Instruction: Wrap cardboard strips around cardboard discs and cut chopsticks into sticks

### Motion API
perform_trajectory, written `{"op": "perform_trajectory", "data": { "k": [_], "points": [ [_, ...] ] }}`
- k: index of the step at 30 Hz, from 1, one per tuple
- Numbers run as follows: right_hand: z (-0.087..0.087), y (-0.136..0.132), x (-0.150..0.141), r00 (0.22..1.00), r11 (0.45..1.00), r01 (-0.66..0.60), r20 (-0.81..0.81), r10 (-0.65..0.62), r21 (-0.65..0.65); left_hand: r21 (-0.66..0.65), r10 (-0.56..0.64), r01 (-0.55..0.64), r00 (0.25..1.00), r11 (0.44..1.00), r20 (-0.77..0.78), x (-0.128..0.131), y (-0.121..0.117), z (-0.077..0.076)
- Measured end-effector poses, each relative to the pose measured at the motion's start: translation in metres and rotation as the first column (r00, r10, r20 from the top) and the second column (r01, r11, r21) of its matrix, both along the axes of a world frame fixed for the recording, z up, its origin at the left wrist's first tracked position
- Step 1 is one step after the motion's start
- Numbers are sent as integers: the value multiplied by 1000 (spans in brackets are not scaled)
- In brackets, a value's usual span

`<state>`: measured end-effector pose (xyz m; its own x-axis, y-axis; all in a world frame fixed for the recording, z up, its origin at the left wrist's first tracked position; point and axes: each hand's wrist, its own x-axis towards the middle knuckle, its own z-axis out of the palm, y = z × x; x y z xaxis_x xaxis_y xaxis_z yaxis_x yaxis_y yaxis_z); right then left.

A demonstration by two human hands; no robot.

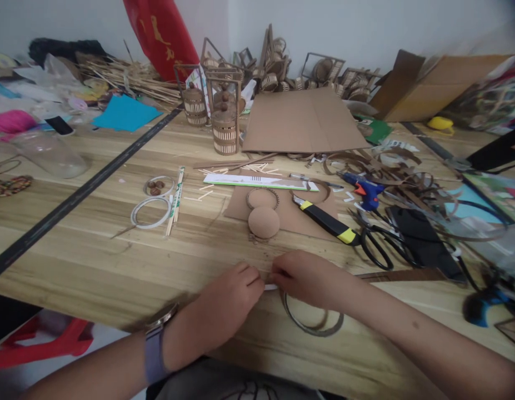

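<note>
My left hand [228, 303] and my right hand [309, 278] meet near the front edge of the wooden table [115, 266], fingers curled and pinched together. Between their fingertips shows a small white strip [270, 287]. Under my right hand lies a curled cardboard ring [313, 328] flat on the wood. A watch sits on my left wrist. Just beyond the hands are a round cardboard disc [264, 222] and a ringed disc [263, 198] on a brown cardboard sheet.
A yellow-black utility knife [326, 221], black scissors [376, 244], a blue glue gun [365, 191], a ruler [257, 180] and tape rings [151, 214] lie nearby. Small woven cardboard lanterns [224, 125] stand at the back, beside a big cardboard sheet [303, 119]. Cardboard strips clutter the right.
</note>
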<state>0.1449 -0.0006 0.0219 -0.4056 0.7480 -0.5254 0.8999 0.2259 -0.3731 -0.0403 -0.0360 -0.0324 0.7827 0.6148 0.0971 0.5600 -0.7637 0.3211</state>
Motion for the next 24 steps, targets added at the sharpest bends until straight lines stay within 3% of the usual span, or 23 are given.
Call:
{"op": "perform_trajectory", "data": {
  "k": [7, 15, 18, 24],
  "points": [
    [-12, -1, 20, 977, 968, 152, -120, -178, -200, -69, 44, -38, 995, 997, 88, 1, 3, -2],
    [-10, -6, 50, 918, 912, 254, -218, -333, -323, -87, 42, -36, 996, 996, 79, 2, 6, 2],
    [-11, -5, 62, 928, 916, 256, -187, -322, -307, -104, 31, -24, 997, 994, 73, 2, 6, 3],
    [-11, -4, 71, 981, 977, 175, -58, -183, -123, -92, 23, -14, 995, 996, 97, 0, 6, -2]
  ]
}}
